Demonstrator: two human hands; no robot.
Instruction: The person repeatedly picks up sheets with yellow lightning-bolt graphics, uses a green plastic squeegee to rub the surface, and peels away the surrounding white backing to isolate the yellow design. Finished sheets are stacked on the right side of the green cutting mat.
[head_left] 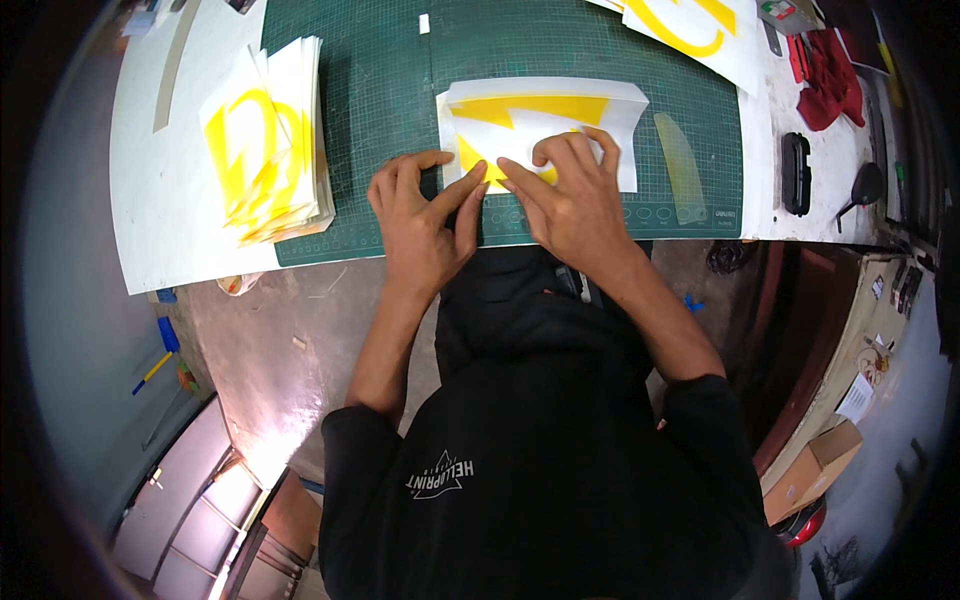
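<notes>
Yellow patches show on the white sheet point(528, 122), which lies on the green mat point(370, 110), partly under both hands, its far edge curling up. The left hand point(415, 212) has its fingertips at the sheet's near left part; the right hand point(578, 200) sets its own just beside them. The hands nearly meet, with a small gap between; I can't tell whether either pinches the sheet. Well left of the left hand sits a stack point(268, 150) of similar yellow-and-white pieces. Right of the right hand lies a pale strip point(680, 170), then, off the mat, a black case point(796, 174). Small print marks the mat's near corner beyond the strip. Nearer than both hands, the black shirt point(560, 430) carries pale lettering and a pointed outline, upside down from here.
</notes>
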